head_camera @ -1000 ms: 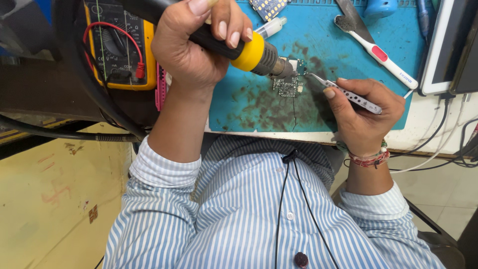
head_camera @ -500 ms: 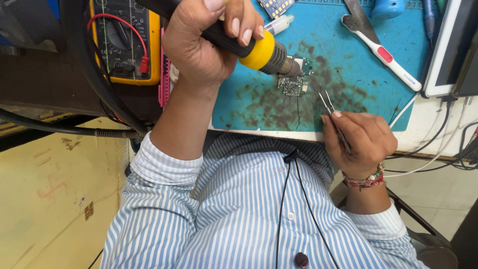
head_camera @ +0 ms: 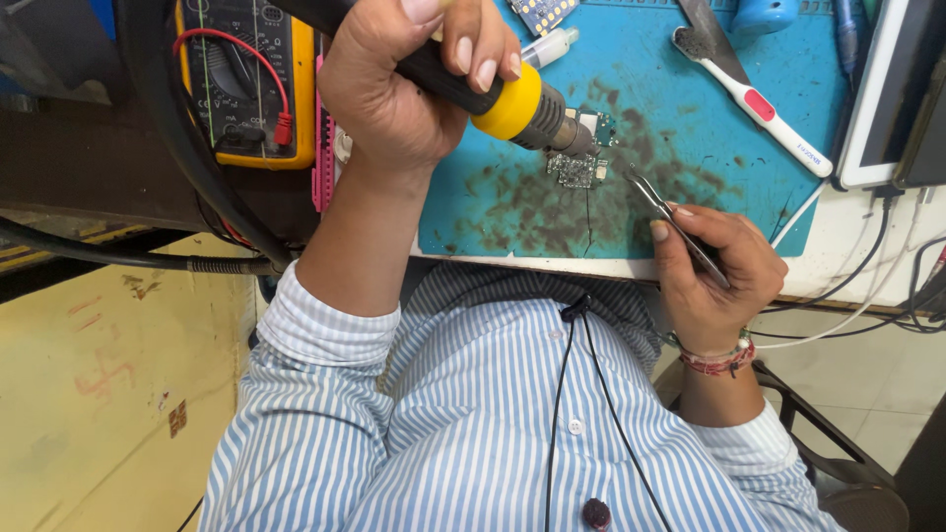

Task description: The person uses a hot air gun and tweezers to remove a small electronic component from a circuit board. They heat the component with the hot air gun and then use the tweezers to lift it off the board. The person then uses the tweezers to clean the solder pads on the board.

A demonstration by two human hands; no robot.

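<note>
stained blue mat [head_camera: 690, 148] covers the bench. left hand [head_camera: 414, 89] grips the hot-air handpiece [head_camera: 493, 94], its nozzle now lower over the small circuit board [head_camera: 576, 169]. right hand [head_camera: 714, 271], pulled nearer, pinches tweezers [head_camera: 670, 217] whose tips now sit just right of the board.

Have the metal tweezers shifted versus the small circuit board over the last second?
Yes. The metal tweezers swung from pointing sideways to steeper, tips beside the small circuit board.

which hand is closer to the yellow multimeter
Left. The left hand, gripping the yellow-collared soldering tool, is just beside the multimeter; the right hand, holding tweezers, is far across the blue mat.
</note>
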